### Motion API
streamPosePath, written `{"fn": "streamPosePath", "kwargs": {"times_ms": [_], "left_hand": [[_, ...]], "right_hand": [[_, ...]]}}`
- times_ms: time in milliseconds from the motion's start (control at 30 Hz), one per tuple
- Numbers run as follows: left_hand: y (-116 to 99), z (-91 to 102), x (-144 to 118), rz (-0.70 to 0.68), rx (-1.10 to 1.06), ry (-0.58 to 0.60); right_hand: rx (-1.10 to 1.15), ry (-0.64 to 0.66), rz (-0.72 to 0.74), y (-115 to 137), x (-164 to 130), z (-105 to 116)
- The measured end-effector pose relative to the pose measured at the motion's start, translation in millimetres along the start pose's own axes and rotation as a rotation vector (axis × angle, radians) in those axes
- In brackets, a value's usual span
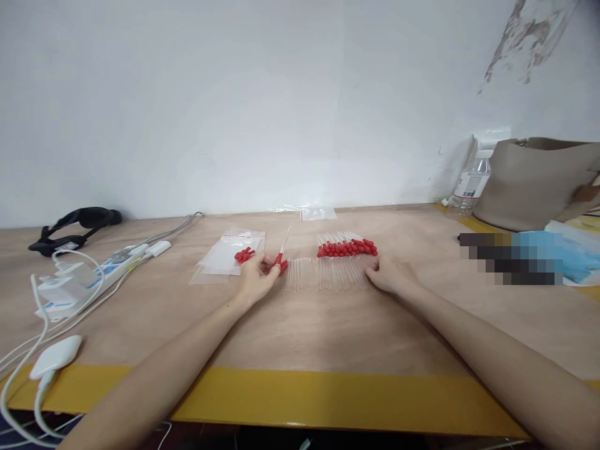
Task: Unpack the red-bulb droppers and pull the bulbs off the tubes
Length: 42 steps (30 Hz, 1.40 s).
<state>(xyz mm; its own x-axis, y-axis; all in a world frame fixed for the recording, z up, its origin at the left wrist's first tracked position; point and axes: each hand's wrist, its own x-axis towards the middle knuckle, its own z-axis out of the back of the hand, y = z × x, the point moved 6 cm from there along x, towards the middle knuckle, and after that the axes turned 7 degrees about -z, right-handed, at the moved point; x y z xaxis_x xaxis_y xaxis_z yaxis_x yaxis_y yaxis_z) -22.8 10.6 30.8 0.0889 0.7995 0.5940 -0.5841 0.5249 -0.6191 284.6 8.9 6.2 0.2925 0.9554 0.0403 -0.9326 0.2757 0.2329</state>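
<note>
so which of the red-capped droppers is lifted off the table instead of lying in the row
The dropper in the left hand: it is held with its clear tip pointing up and away, apart from the row of droppers lying flat by the right hand.

Red bulbs (347, 248) on clear glass droppers (328, 274), pale wood table (300, 325) edged in yellow (blue cloth (574, 259) far right).

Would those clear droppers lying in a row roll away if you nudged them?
Probably: the droppers look thin, round and light, lying loose on the smooth table. The right hand rests at the row's end. Being clear, likely glass, they may be fragile.
</note>
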Motion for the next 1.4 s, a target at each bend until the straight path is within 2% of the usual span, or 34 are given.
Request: {"fn": "streamPosePath", "kwargs": {"times_ms": [67, 167, 267, 333, 433, 533, 633, 733, 833, 933, 1000, 1067, 1233, 1400], "left_hand": [[7.2, -2.1, -4.6, -0.003, -0.062, -0.023], [7.1, -8.2, -8.8, -0.016, -0.081, 0.022], [-4.9, -11.2, -12.7, -0.082, -0.045, 0.068], [-14.2, -10.8, -14.9, -0.152, 0.004, 0.066], [-20.2, -10.2, -16.8, -0.211, 0.052, 0.056], [-16.4, -10.0, -16.6, -0.2, 0.044, 0.063], [-14.0, -8.2, -15.7, -0.214, 0.061, 0.06], [-20.2, -7.7, -15.9, -0.291, 0.1, 0.066], [-33.1, -12.0, -18.9, -0.381, 0.132, 0.099], [-47.6, -21.0, -25.1, -0.464, 0.137, 0.145], [-55.8, -27.9, -30.4, -0.51, 0.111, 0.174], [-61.6, -33.4, -35.1, -0.54, 0.081, 0.197], [-69.5, -39.4, -39.8, -0.581, 0.066, 0.22], [-74.0, -46.1, -41.8, -0.688, 0.149, 0.264]], "right_hand": [[-0.014, -0.011, 0.006, 1.6, -2.5, 4.2], [0.094, 0.004, 0.086, 15.1, -9.9, 10.8], [0.19, 0.034, 0.193, 43.9, -19.3, 14.4], [0.177, 0.039, 0.23, 66.6, -24.0, 13.2], [0.126, 0.01, 0.235, 95.9, -26.6, 8.1], [0.114, -0.008, 0.22, 111.4, -25.0, 2.1], [0.135, -0.032, 0.208, 107.2, -21.4, 2.6], [0.293, -0.211, 0.25, 86.9, -22.4, 19.6], [0.363, -0.468, 0.494, 69.6, -39.0, 38.2], [0.227, -0.584, 0.829, 66.1, -65.2, 35.7], [0.135, -0.583, 0.964, 67.1, -77.2, 25.9], [0.081, -0.554, 1.007, 69.1, -81.9, 16.2], [0.152, -0.443, 0.956, 73.9, -81.1, 7.1], [0.29, -0.232, 0.912, 78.7, -85.8, 3.6]]}}
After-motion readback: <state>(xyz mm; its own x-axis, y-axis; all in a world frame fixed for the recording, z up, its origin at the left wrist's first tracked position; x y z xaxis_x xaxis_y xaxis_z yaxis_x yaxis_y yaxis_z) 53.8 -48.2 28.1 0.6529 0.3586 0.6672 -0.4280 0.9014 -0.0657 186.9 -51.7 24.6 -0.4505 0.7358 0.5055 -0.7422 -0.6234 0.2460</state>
